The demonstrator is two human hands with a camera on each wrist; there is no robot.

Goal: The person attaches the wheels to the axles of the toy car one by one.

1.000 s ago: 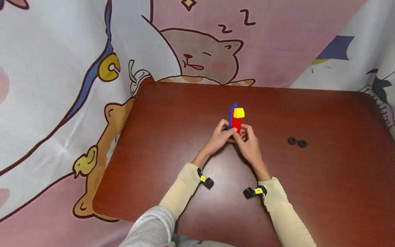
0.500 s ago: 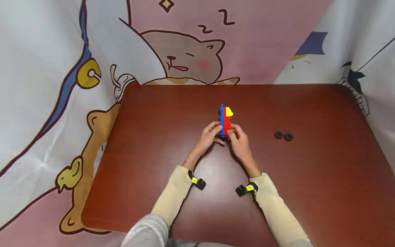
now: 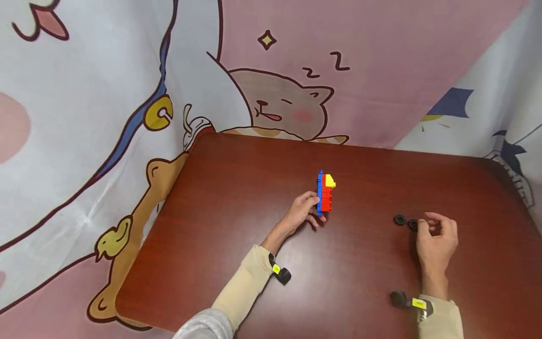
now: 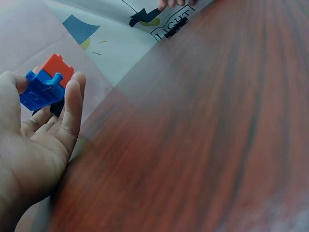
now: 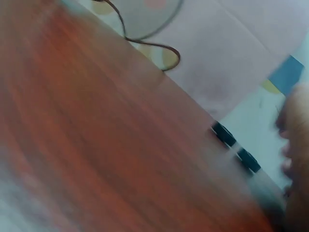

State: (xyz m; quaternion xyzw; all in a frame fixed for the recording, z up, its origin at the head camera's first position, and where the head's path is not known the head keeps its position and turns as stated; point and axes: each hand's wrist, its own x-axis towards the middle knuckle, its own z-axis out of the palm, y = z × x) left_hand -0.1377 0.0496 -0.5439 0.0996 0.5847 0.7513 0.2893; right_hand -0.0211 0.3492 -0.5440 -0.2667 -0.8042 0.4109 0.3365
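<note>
My left hand (image 3: 301,213) pinches a toy brick car (image 3: 325,194) by its blue base, over the table's middle. The car has a row of red bricks and a sloped yellow brick at its far end. In the left wrist view, the car (image 4: 46,84) sits between thumb and fingers, with a black part underneath. My right hand (image 3: 438,242) is just right of two black toy wheels (image 3: 400,220), its fingers loosely bent with nothing seen between them. In the right wrist view, the wheels (image 5: 248,159) lie apart from the blurred right hand (image 5: 297,145).
A brown wooden table (image 3: 237,188) with rounded corners bears everything. Behind it and at its left hangs a cartoon-printed cloth (image 3: 279,103). Each forearm has a beige sleeve and a black wrist camera; the left one (image 3: 281,274) is over the table.
My right hand has let go of the brick car and moved right to beside the wheels. My left hand keeps holding the car. The head view has shifted.
</note>
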